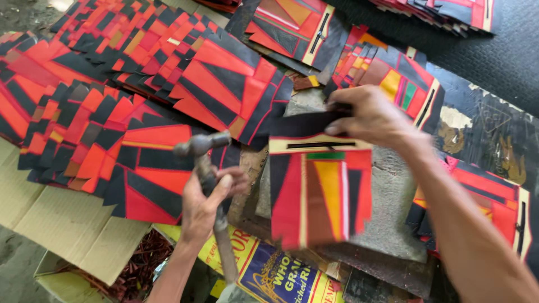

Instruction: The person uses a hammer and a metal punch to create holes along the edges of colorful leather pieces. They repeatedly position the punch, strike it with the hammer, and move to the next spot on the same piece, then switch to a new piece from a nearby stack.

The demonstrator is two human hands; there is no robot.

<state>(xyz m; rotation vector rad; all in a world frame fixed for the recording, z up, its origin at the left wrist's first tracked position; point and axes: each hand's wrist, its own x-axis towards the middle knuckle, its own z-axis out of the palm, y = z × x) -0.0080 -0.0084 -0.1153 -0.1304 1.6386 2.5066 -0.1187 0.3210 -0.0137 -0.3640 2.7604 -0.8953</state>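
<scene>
**Hammer raised beside the patchwork panel**

Gripping the hammer [205, 163] in my left hand [205, 205], I had my fingers wrapped tight round its handle, the metal head up toward the middle of the frame and the handle running down toward the lower edge. My right hand [370, 115] was pinched shut on the dark top flap of a patchwork panel [320, 191], which lay at centre on a grey stone slab [393, 207]. The panel sat just right of the hammer head, its long axis running from upper to lower frame, so my left hand was the nearer for a blow. Stacks of red-and-black pieces [112, 112] crowded the upper left; flat cardboard [56, 219] lay lower left.
</scene>
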